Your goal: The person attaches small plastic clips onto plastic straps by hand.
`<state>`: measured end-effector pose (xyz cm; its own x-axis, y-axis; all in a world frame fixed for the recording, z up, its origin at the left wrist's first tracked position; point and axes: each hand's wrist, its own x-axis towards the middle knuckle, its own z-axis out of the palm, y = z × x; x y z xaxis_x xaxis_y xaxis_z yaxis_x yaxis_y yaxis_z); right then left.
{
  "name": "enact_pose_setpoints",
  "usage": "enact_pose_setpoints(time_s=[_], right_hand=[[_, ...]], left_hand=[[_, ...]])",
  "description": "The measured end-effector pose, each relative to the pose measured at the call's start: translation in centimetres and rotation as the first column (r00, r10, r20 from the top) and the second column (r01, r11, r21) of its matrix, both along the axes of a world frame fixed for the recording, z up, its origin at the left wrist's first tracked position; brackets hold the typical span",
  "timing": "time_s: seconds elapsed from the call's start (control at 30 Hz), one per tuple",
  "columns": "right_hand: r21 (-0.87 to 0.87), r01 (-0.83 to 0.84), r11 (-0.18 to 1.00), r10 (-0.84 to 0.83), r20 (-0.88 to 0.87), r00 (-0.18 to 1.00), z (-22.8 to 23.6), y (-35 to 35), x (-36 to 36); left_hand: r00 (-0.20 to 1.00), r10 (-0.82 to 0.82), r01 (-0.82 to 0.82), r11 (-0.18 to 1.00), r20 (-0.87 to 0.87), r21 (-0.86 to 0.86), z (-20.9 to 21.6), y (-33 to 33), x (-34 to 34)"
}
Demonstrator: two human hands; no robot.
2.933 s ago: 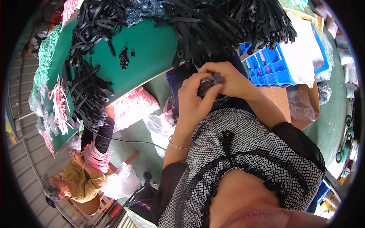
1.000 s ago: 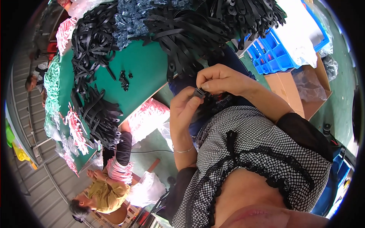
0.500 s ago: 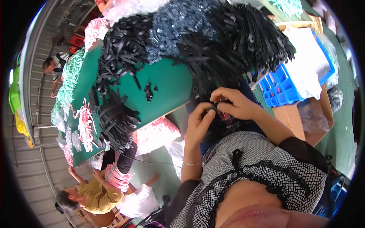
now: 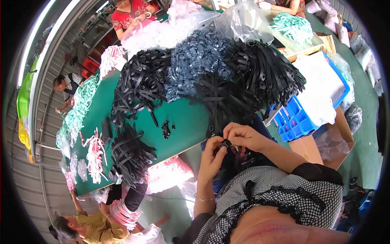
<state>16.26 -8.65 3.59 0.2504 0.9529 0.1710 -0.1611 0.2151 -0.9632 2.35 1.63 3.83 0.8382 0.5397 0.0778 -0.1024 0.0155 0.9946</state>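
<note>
Close together near my lap, both hands work at a small black piece (image 4: pixel 226 143), possibly the end of a strap; its exact shape is hidden by the fingers. My left hand (image 4: pixel 211 157) pinches it between thumb and fingertips from the left. From the other side my right hand (image 4: pixel 248 139) is closed on it, fingers bent. Just beyond my hands, a heap of black straps (image 4: pixel 227 97) hangs over the table's near edge. Under the right hand, something dark with red parts (image 4: pixel 239 156) shows only partly.
Clear plastic pieces (image 4: pixel 199 57) lie heaped between black strap piles on the green table (image 4: pixel 183 122). Small black parts (image 4: pixel 166 129) sit nearer. A blue compartment tray (image 4: pixel 293 120) and cardboard box (image 4: pixel 308 149) stand right. Another person (image 4: pixel 95 225) works at lower left.
The view has tipped up, so the table and my hands sit lower and more of the far side shows. My fingers have shifted slightly around the black piece.
</note>
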Motion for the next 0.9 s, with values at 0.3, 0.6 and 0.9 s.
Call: enact_pose_setpoints(time_s=[0.3,0.6,0.9], right_hand=[[-0.008,-0.006,1.000,0.008,0.248,0.969,-0.3,0.0,0.3],[0.017,0.154,0.988,-0.148,0.402,0.904,-0.4,0.0,0.4],[0.028,0.154,0.988,-0.156,0.164,0.974,-0.5,-0.1,-0.3]], left_hand=[[0.975,-0.217,0.222,0.937,0.052,-0.271,-0.6,1.2,-0.2],[0.981,-0.193,0.192,0.949,0.022,-0.249,-1.0,1.4,0.6],[0.961,-0.142,0.259,0.756,0.236,-0.601,-0.9,0.8,1.2]])
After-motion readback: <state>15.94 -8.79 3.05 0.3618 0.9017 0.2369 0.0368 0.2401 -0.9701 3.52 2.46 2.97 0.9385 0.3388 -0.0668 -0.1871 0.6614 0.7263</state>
